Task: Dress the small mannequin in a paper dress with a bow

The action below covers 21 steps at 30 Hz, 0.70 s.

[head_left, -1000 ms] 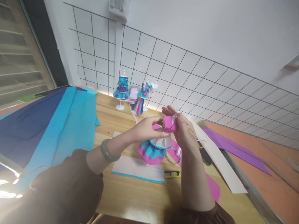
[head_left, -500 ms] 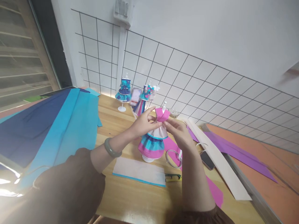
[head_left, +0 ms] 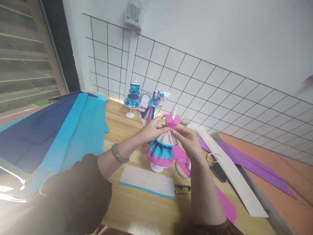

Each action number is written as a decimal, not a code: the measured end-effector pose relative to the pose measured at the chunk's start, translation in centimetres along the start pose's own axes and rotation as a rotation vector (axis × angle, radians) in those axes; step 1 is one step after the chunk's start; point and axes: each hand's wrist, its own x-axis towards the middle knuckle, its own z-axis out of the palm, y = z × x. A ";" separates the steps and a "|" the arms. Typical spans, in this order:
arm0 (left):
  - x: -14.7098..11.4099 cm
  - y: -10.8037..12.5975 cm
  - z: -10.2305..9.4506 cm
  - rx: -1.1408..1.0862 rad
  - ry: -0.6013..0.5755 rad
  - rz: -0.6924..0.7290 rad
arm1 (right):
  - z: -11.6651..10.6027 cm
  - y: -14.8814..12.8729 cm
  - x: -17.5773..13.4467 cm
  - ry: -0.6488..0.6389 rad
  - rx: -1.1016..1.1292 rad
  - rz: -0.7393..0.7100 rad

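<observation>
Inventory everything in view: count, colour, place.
dress: 1, pink, white, blue, centre
background dresses: 2+, mostly blue, rear
bordered sheet: 1, white, blue edge, front
tool: 1, yellow, dark, beside sheet
ring: 1, silvery, right
long strip: 1, white, right
purple sheets: count unclear, right
blue sheets: count unclear, left
pink pieces: 2+, mostly right
flat item: 1, dark, right
table: 1, tan, below
grid: 1, black, back wall
left hand, right hand: 1 each, dress waist

Before the dress (head_left: pixel 160 154) lies a sheet (head_left: pixel 146 180); before it and rightward (just beside the sheet's end), a cutter (head_left: pixel 184 189); behind and leftward, another dress (head_left: pixel 132 101); left, piled cloth (head_left: pixel 90 133); right, a strip (head_left: pixel 241 182).
</observation>
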 end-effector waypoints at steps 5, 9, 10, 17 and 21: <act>0.0 0.0 -0.2 0.021 -0.016 -0.008 | 0.3 0.0 0.1 0.012 0.015 -0.001; 0.1 -0.3 -0.3 0.006 -0.018 -0.038 | 0.2 0.2 0.1 0.015 0.024 0.013; 0.2 -0.3 -0.3 -0.014 -0.024 -0.041 | 0.2 0.2 0.1 0.019 0.029 0.021; 0.3 -0.3 -0.3 -0.037 -0.086 -0.015 | 0.2 0.2 0.2 0.047 0.040 0.030; 0.3 -0.4 -0.3 -0.002 -0.071 -0.026 | 0.3 0.3 0.2 0.059 0.033 0.025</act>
